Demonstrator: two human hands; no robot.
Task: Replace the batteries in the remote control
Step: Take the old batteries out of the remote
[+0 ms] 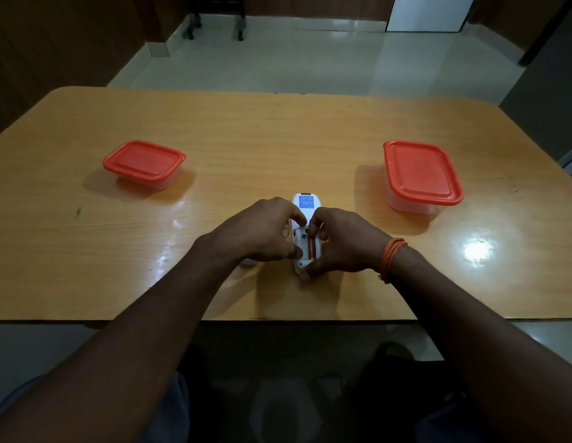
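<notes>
- The left hand [262,233] lay over the left side of the remote [306,203]. Its fingers were curled, the forefinger tip was on the back of the case and the thumb was against the left edge, so it gripped the remote.
- The right hand [340,246] was curled round the right side of the remote. Its thumb was against the near end, and its forefinger tip touched the far end of the battery [312,247].
- A wristband [392,259] of orange thread circled the right wrist.
- The remote was white and lay face down on the table [278,132], about midway between the left and right edges and nearer the near edge than the far one. A blue label showed on its far end.
- The battery compartment was uncovered. One orange battery lay in the right slot, lengthwise along the remote; the left slot was partly hidden by the left hand.
- A small pale thing [246,262] showed under the left wrist; what it was could not be told.
- A smaller box [144,161] with a red lid stood toward the left edge, well apart from the hands.
- A larger box [422,174] with a red lid stood toward the right edge, its lid shut.
- Beyond the far edge lay a pale tiled floor [278,59].
</notes>
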